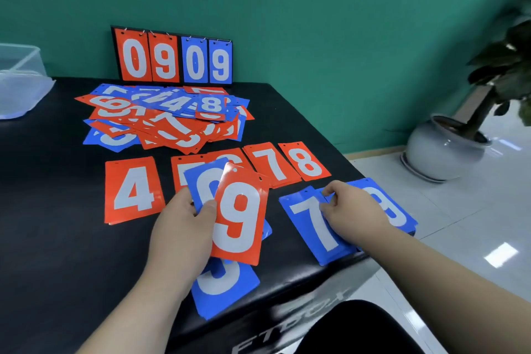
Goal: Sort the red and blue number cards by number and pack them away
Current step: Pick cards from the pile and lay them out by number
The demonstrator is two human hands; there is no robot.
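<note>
Item: number-card sort, part done, on black table [57, 238].

- Left hand [184, 227]: closed on a fan of two cards, the red 9 card [241, 218] in front and a blue card [202, 181] behind it, whose digit was half hidden.
- Right hand [350, 210]: fingers bent onto the top corner of the blue 7 card [313, 227], apparently pinching it. The blue 8 card [393, 210] lay just beside, partly under the wrist.
- Red row: red 4 card [132, 190], then two partly covered cards, red 7 card [270, 164], red 8 card [304, 161].
- Loose blue card [224, 287] lay at the near edge, below the fan.
- Unsorted heap [161, 118] lay behind the row, with the flip scoreboard [172, 57] beyond it and the clear plastic box [20, 80] far left.

Handling note: square the blue 7 on its pile first. The red 9 probably belongs right of the red 8, where table edge is close, so lay it flat and fully supported. Read the hidden blue digit before placing it.
</note>
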